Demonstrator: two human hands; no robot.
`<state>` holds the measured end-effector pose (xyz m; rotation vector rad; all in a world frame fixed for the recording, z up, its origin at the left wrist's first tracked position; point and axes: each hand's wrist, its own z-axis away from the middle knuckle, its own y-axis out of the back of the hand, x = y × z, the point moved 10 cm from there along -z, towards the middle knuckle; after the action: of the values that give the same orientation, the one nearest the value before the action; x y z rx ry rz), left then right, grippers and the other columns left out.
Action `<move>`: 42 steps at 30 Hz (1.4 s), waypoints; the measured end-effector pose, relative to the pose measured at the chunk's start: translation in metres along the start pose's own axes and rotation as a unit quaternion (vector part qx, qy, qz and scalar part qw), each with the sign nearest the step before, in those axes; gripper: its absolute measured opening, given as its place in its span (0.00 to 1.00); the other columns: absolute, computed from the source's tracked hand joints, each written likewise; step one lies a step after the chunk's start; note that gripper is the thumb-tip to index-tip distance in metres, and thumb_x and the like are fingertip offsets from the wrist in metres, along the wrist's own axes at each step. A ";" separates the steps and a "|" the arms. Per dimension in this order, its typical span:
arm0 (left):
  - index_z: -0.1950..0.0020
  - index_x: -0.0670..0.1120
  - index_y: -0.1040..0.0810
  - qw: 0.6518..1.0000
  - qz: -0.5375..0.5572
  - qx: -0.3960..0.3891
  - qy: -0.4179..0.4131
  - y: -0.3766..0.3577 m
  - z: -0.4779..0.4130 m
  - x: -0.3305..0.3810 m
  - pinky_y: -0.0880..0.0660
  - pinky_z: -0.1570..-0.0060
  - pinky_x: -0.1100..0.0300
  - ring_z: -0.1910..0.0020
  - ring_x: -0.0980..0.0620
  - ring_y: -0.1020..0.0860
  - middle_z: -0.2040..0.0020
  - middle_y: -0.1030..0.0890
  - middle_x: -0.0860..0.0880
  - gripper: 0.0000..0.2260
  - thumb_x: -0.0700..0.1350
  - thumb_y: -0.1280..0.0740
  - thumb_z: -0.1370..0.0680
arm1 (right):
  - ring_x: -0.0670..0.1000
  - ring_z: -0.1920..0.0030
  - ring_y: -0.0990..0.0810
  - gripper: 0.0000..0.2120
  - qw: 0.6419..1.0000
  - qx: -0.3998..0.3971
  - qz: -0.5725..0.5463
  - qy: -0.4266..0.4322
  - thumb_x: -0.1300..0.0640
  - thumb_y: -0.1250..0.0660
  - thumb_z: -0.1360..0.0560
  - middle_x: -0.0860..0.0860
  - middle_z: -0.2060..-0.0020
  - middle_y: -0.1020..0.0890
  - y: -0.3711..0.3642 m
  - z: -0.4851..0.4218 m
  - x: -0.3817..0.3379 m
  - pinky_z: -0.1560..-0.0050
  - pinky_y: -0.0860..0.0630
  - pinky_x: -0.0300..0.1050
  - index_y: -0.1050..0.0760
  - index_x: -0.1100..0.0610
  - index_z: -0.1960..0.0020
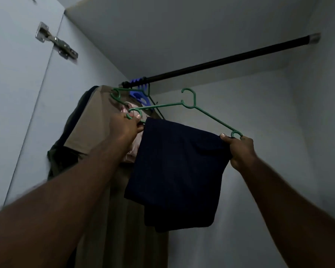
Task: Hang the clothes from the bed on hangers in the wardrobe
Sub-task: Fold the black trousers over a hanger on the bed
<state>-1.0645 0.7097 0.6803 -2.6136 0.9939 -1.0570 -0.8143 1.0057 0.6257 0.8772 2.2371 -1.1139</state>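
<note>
A green plastic hanger (190,105) is held up inside the wardrobe, its hook just below the black rail (230,59) and not on it. A dark navy folded garment (178,171) hangs over the hanger's lower bar. My left hand (127,126) grips the hanger's left end. My right hand (240,151) grips the right end together with the garment's edge. At the rail's left end hang a beige garment (93,120), a dark olive one (60,159) and a pink one (137,140), on green and blue hangers (139,93).
The wardrobe's open door with a metal hinge (56,43) stands at the left. The pale back wall (259,132) and right side wall enclose the space. The rail stretches bare from the blue hangers to its right bracket (314,38).
</note>
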 end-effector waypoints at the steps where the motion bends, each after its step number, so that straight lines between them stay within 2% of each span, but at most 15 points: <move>1: 0.60 0.42 0.27 1.000 -0.019 0.005 -0.023 -0.002 -0.006 0.007 0.19 0.66 0.58 0.66 0.47 0.20 0.59 0.21 0.40 0.08 0.36 0.33 0.22 | 0.59 0.46 0.19 0.40 1.000 -0.011 0.002 -0.003 0.63 0.24 0.30 0.61 0.41 0.22 -0.006 -0.011 0.002 0.45 0.20 0.58 0.41 0.64 0.25; 5: 0.63 0.42 0.27 0.993 -0.082 0.011 -0.083 -0.003 -0.024 0.028 0.20 0.59 0.48 0.65 0.45 0.23 0.62 0.22 0.39 0.10 0.35 0.32 0.22 | 0.59 0.51 0.17 0.37 0.999 -0.047 0.004 -0.012 0.61 0.22 0.32 0.62 0.45 0.20 -0.032 -0.040 0.012 0.53 0.17 0.54 0.36 0.67 0.28; 10: 0.59 0.37 0.26 0.979 -0.155 0.001 -0.132 -0.002 -0.049 0.044 0.31 0.73 0.58 0.75 0.51 0.30 0.64 0.25 0.40 0.06 0.34 0.33 0.22 | 0.58 0.54 0.16 0.26 0.995 -0.085 0.035 -0.037 0.57 0.23 0.30 0.61 0.50 0.17 -0.064 -0.059 0.038 0.61 0.17 0.49 0.27 0.67 0.37; 13: 0.55 0.36 0.23 0.963 -0.205 -0.009 -0.174 -0.006 -0.066 0.058 0.29 0.76 0.62 0.76 0.53 0.29 0.67 0.24 0.41 0.03 0.35 0.32 0.22 | 0.57 0.56 0.17 0.21 0.994 -0.094 0.051 -0.028 0.55 0.25 0.28 0.60 0.52 0.17 -0.082 -0.072 0.044 0.60 0.19 0.49 0.24 0.65 0.41; 16: 0.56 0.36 0.22 0.948 -0.245 -0.008 -0.202 -0.006 -0.094 0.063 0.24 0.73 0.56 0.74 0.48 0.26 0.68 0.22 0.41 0.05 0.37 0.30 0.24 | 0.56 0.59 0.19 0.17 0.992 -0.113 0.048 -0.034 0.55 0.27 0.26 0.58 0.55 0.18 -0.107 -0.086 0.056 0.59 0.20 0.50 0.23 0.64 0.42; 18: 0.59 0.40 0.22 0.940 -0.271 -0.011 -0.206 -0.007 -0.111 0.063 0.19 0.65 0.43 0.70 0.45 0.23 0.68 0.20 0.40 0.06 0.41 0.28 0.26 | 0.57 0.59 0.19 0.18 0.991 -0.115 0.050 -0.038 0.53 0.28 0.25 0.59 0.55 0.18 -0.120 -0.093 0.066 0.59 0.20 0.50 0.23 0.64 0.43; 19: 0.62 0.44 0.24 0.934 -0.289 -0.010 -0.209 -0.009 -0.118 0.065 0.19 0.62 0.41 0.68 0.42 0.20 0.67 0.20 0.39 0.08 0.42 0.27 0.26 | 0.57 0.60 0.19 0.18 0.992 -0.115 0.049 -0.034 0.51 0.29 0.25 0.59 0.55 0.18 -0.128 -0.100 0.068 0.60 0.20 0.49 0.23 0.64 0.44; 22: 0.66 0.53 0.34 0.919 -0.322 0.017 -0.228 -0.013 -0.133 0.073 0.20 0.57 0.41 0.59 0.36 0.18 0.62 0.18 0.38 0.17 0.43 0.27 0.25 | 0.58 0.61 0.19 0.19 0.992 -0.120 0.032 -0.027 0.47 0.30 0.24 0.59 0.56 0.18 -0.149 -0.115 0.073 0.62 0.22 0.48 0.23 0.63 0.46; 24: 0.65 0.51 0.34 0.912 -0.333 0.031 -0.236 -0.017 -0.143 0.079 0.20 0.55 0.42 0.57 0.37 0.18 0.60 0.18 0.38 0.17 0.44 0.26 0.26 | 0.58 0.61 0.18 0.21 0.992 -0.124 0.016 -0.023 0.44 0.31 0.25 0.59 0.55 0.17 -0.162 -0.126 0.074 0.64 0.23 0.48 0.23 0.62 0.45; 26: 0.60 0.45 0.26 0.904 -0.348 0.025 -0.246 -0.024 -0.150 0.086 0.19 0.54 0.45 0.57 0.39 0.18 0.58 0.17 0.38 0.10 0.45 0.25 0.26 | 0.58 0.61 0.18 0.24 0.992 -0.123 0.006 -0.021 0.41 0.30 0.26 0.58 0.55 0.17 -0.172 -0.135 0.074 0.65 0.23 0.47 0.24 0.62 0.44; 29: 0.54 0.38 0.22 0.896 -0.362 0.011 -0.257 -0.031 -0.159 0.096 0.20 0.56 0.53 0.60 0.43 0.18 0.58 0.17 0.39 0.10 0.44 0.26 0.25 | 0.57 0.61 0.18 0.26 0.993 -0.118 -0.003 -0.008 0.40 0.30 0.27 0.58 0.53 0.17 -0.185 -0.145 0.070 0.68 0.24 0.44 0.24 0.62 0.43; 33: 0.55 0.40 0.24 0.889 -0.366 0.003 -0.277 -0.032 -0.169 0.102 0.20 0.52 0.45 0.55 0.38 0.17 0.56 0.17 0.36 0.09 0.43 0.27 0.25 | 0.59 0.54 0.17 0.31 0.992 -0.125 0.001 0.006 0.39 0.29 0.28 0.59 0.49 0.18 -0.203 -0.153 0.068 0.60 0.20 0.47 0.26 0.62 0.38; 35: 0.54 0.40 0.24 0.886 -0.365 0.014 -0.284 -0.027 -0.173 0.103 0.19 0.54 0.46 0.59 0.41 0.17 0.58 0.17 0.37 0.09 0.43 0.26 0.25 | 0.60 0.53 0.17 0.34 0.991 -0.136 0.004 0.011 0.38 0.28 0.30 0.59 0.48 0.18 -0.213 -0.156 0.071 0.57 0.18 0.50 0.27 0.62 0.36; 37: 0.46 0.38 0.24 0.890 -0.357 0.017 -0.281 -0.024 -0.175 0.102 0.18 0.57 0.49 0.64 0.44 0.19 0.57 0.17 0.38 0.12 0.42 0.27 0.25 | 0.60 0.52 0.16 0.34 0.989 -0.145 0.010 0.015 0.37 0.28 0.30 0.59 0.48 0.18 -0.219 -0.160 0.073 0.54 0.18 0.51 0.27 0.62 0.36; 42: 0.40 0.39 0.27 0.899 -0.344 -0.002 -0.271 -0.025 -0.168 0.098 0.25 0.71 0.59 0.68 0.51 0.22 0.56 0.18 0.39 0.16 0.42 0.28 0.24 | 0.59 0.55 0.16 0.33 0.986 -0.167 -0.003 0.013 0.36 0.28 0.31 0.59 0.49 0.17 -0.224 -0.166 0.074 0.64 0.20 0.47 0.25 0.61 0.39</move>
<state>-1.1111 0.6843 0.8695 -3.0536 -0.0682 -0.3255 -1.0491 1.0638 0.7824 0.7476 2.3559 -0.7016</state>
